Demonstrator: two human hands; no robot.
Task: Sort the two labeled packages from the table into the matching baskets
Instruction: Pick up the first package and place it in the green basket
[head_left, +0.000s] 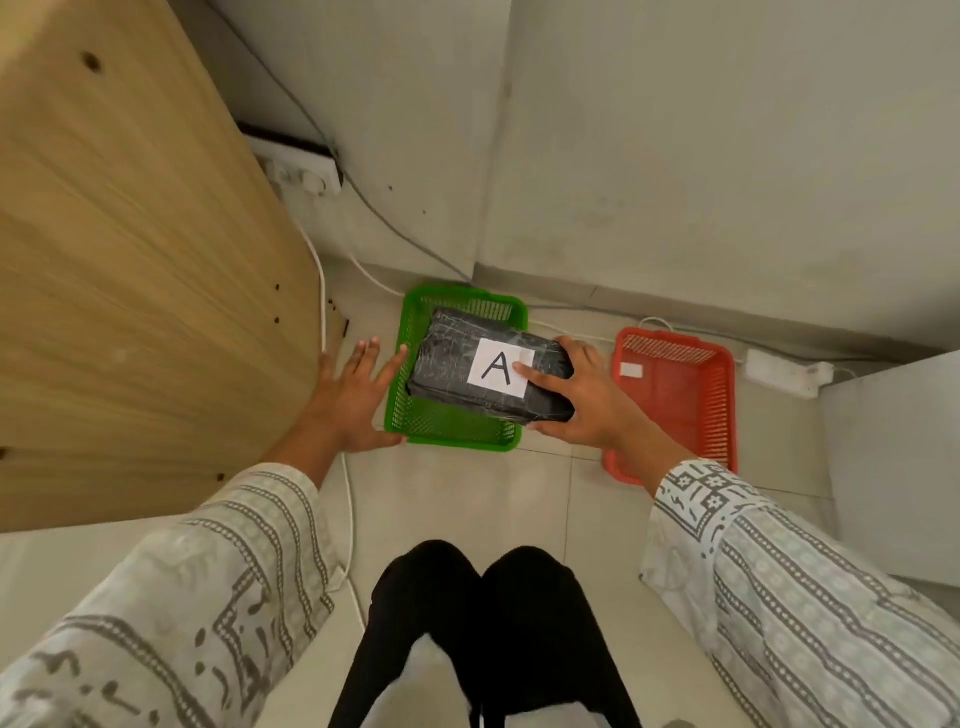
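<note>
A black wrapped package (452, 364) with a white label marked "A" lies across the green basket (447, 434) on the floor, its right end sticking out past the basket's right rim. My right hand (576, 400) grips that right end, thumb on the label. My left hand (353, 395) is spread open beside the basket's left wall, fingertips touching its rim. A red basket (691, 410) stands to the right with a small white label on its inner wall and nothing else visible in it. The second package is not in view.
A wooden panel (130, 260) rises on the left. White cables (348, 499) and a power strip (784, 371) lie on the tiled floor by the wall. A white cabinet side (893, 467) stands at right. My black-clad knees (478, 597) are below.
</note>
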